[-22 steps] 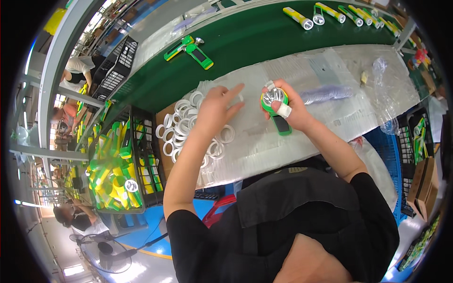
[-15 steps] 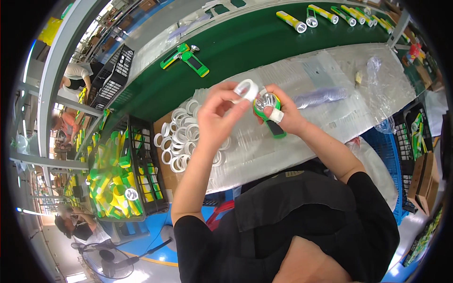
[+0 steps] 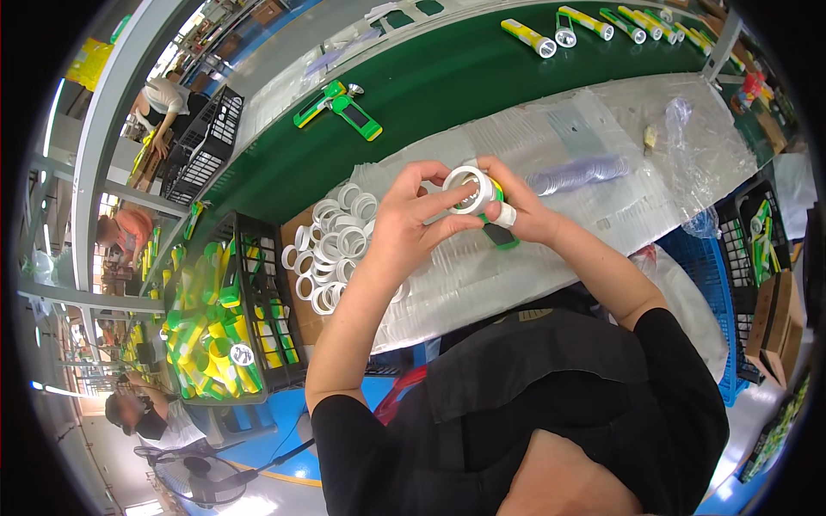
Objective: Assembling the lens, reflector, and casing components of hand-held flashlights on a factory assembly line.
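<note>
My right hand (image 3: 525, 211) grips a green and yellow flashlight (image 3: 501, 236), its lamp end turned up toward me and its body pointing down to the right. White tape wraps that thumb. Over the lamp end sits a white ring (image 3: 467, 191), held by the fingers of my left hand (image 3: 422, 206). One left finger reaches into the ring's opening. Whether the ring is seated on the flashlight or only resting against it, I cannot tell. Many more white rings (image 3: 351, 242) lie piled on cardboard beside my left forearm.
A black crate (image 3: 292, 365) of green and yellow flashlight parts stands at the left. Several flashlights (image 3: 529, 39) line the far green bench, with an unfolded green one (image 3: 354, 115) at far left. Clear round lenses (image 3: 581, 175) lie stacked on the plastic-covered table. A blue crate (image 3: 723, 318) is at the right.
My left hand has brought the white ring down and right onto the flashlight's lamp end; before, it was held apart above it. My right hand has barely moved.
</note>
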### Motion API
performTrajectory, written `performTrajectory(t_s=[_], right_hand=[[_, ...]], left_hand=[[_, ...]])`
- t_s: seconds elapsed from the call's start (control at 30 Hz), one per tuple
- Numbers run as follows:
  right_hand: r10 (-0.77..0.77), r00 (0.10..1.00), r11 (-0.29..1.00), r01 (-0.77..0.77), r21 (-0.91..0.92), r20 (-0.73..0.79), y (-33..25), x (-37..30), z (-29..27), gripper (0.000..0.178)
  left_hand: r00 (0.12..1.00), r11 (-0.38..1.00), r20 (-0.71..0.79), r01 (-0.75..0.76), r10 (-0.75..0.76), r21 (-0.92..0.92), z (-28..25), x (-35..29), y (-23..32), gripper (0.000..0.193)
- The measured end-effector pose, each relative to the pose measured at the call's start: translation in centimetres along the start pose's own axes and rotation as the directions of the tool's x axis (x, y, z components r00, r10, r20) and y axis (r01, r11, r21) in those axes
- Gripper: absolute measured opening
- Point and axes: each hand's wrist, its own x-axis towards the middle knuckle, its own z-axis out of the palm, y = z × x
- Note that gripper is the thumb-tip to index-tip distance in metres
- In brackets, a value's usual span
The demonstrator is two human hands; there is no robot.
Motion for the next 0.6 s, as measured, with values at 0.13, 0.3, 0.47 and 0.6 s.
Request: performTrajectory(t_s=[0.13,0.3,0.47,0.6], right_hand=[[-0.195,0.98,0.968,0.186,-0.167,-0.041,-2.4,0.5,-1.6,0.043],[-0.079,0.972,0.792,0.197,-0.578,0.222,-7.7,0.9,-6.6,0.036],[0.2,0.876,0.705,0.183,-0.685,0.44,-12.6,3.8,-7.5,0.036],[0.405,0.754,0.605,0.202,-0.77,0.516,-13.8,5.4,-7.7,0.032]], left_hand=[[0.998,0.997,0.044,-0.03,0.033,-0.066,0.2,0.6,0.2,0.045],[0.997,0.997,0.029,-0.075,0.075,-0.011,1.9,2.0,1.1,0.047],[0.996,0.995,-0.016,-0.088,0.088,-0.041,5.0,2.7,1.2,0.044],[0.999,0.995,-0.038,-0.015,0.011,-0.102,5.6,2.9,1.5,0.04]])
